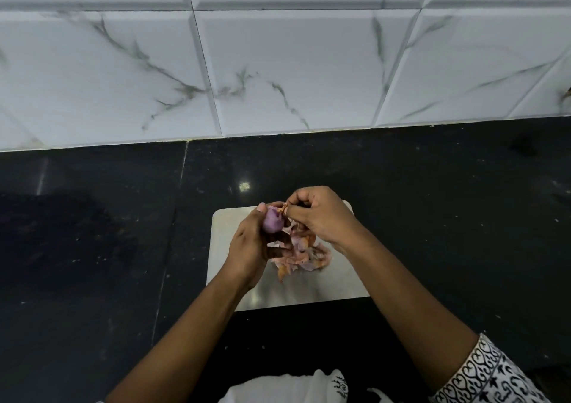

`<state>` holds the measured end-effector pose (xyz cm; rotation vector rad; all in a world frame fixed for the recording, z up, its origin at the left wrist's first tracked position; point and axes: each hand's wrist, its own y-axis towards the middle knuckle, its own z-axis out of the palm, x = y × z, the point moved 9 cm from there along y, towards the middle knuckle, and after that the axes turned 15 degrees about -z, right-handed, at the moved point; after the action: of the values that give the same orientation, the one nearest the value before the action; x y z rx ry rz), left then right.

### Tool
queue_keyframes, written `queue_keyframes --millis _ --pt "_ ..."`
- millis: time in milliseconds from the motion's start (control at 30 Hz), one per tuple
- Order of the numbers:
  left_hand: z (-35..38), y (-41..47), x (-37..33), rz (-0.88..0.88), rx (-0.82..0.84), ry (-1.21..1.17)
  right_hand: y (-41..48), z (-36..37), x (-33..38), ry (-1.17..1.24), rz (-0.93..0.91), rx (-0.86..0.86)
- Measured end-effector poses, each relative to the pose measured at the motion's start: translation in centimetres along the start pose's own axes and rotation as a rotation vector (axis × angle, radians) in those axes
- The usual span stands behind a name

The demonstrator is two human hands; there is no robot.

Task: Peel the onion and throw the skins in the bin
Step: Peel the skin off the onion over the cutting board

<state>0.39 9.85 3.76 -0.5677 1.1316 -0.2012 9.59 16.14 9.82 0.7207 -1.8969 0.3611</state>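
Note:
My left hand (251, 248) holds a small purple onion (273, 224) above a steel board (309, 291), thumb along the onion's far side. My right hand (318, 214) pinches a dry orange-brown strip of skin (283, 209) at the onion's top. A heap of pink and brown loose skins (301, 256) lies on the board under both hands. No bin is in view.
The board rests on a black stone counter (432, 217) with a seam on the left. A white marbled tile wall (278, 62) rises behind. White cloth (287, 387) shows at the bottom edge, and a patterned sleeve (488, 375) covers my right forearm.

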Motion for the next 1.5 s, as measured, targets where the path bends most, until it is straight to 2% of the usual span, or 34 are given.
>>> queue_keyframes --millis 133,200,267,367,433,500,600,700,833,1000,1267,1433,1500 --pt "0.9 -0.3 0.4 -0.093 0.08 -0.218 0.0 -1.0 -1.0 0.09 0.032 -0.114" --pt "0.8 -0.3 0.6 -0.122 0.086 -0.253 -0.1 -2.1 -1.7 0.125 0.059 -0.177" --pt "0.5 -0.2 0.8 -0.138 0.067 -0.248 -0.2 -2.2 -2.3 0.07 0.091 -0.097" --pt "0.4 -0.1 1.0 -0.161 0.055 -0.245 -0.3 -1.0 -2.8 -0.168 0.088 0.136" --pt "0.6 -0.1 1.3 -0.183 0.065 -0.262 -0.2 -1.0 -2.3 -0.297 0.021 0.134" --pt "0.9 -0.2 1.4 -0.193 0.089 -0.275 -0.2 -1.7 -1.2 -0.397 -0.073 0.027" --pt "1.0 -0.3 1.5 -0.201 0.105 -0.249 -0.1 -2.1 0.4 -0.394 -0.229 -0.069" --pt "0.8 -0.2 1.5 -0.197 0.085 -0.179 -0.1 -1.2 2.2 -0.432 -0.389 0.0" --pt "0.4 0.1 1.5 -0.192 0.027 -0.046 -0.4 0.2 3.9 -0.752 -0.645 0.084" --pt "-0.1 0.4 1.9 -0.188 -0.006 0.061 0.0 1.8 3.4 -1.004 -0.744 0.266" --pt "0.4 0.1 1.0 -0.093 0.031 0.06 0.6 1.8 2.3 -0.904 -0.674 0.221" --pt "0.3 -0.1 0.0 0.047 0.044 0.232 0.4 2.3 1.6 -0.907 -0.655 0.246" --pt "0.4 -0.3 -0.6 0.133 0.064 0.301 0.3 2.1 1.3 -0.802 -0.603 0.226"
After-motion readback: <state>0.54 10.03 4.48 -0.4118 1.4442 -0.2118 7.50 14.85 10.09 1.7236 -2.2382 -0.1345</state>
